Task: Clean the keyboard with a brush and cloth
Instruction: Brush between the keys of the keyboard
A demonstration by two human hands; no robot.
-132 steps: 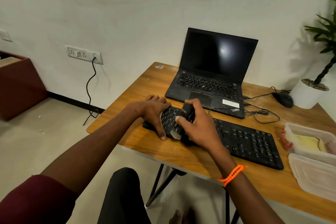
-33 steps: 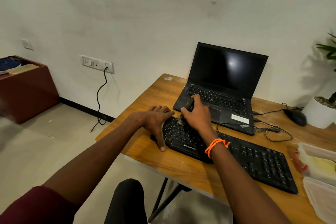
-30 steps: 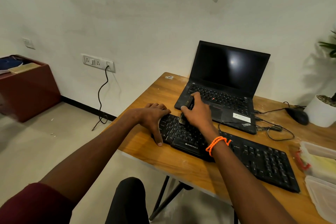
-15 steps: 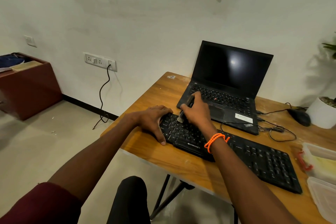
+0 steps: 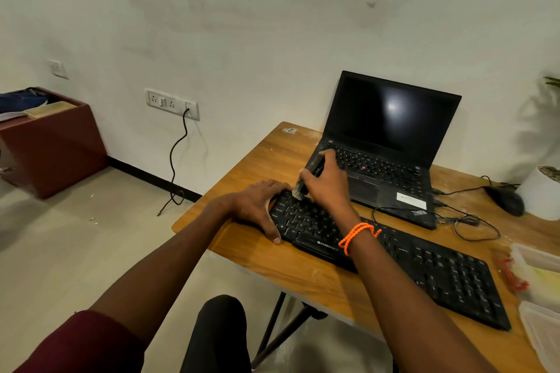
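Seen from the head camera, a black keyboard (image 5: 394, 254) lies slantwise along the near edge of a wooden worktop (image 5: 263, 154). Its left end is steadied by the left hand (image 5: 260, 206), laid flat with fingers straight and the thumb stretched along the front edge. A small dark brush (image 5: 307, 177) is gripped by the curled fingers of the right hand (image 5: 327, 188), its pale bristles set on the top-left keys, just beside the left hand's fingertips. An orange bracelet (image 5: 357, 235) is worn on the right wrist, which crosses over the keyboard's middle.

Directly behind the keyboard an open laptop (image 5: 388, 142) is placed, its screen dark, its front edge close to the brush hand. To its right a black mouse (image 5: 506, 200) and loose cables (image 5: 466, 221) are seen before a white plant pot (image 5: 542, 194). At the right edge clear plastic containers (image 5: 539, 281) are partly cut off; something yellowish is held in one, too blurred to identify. A wall socket (image 5: 171, 103) with a hanging black cord and a brown cabinet (image 5: 51, 142) are seen at left.
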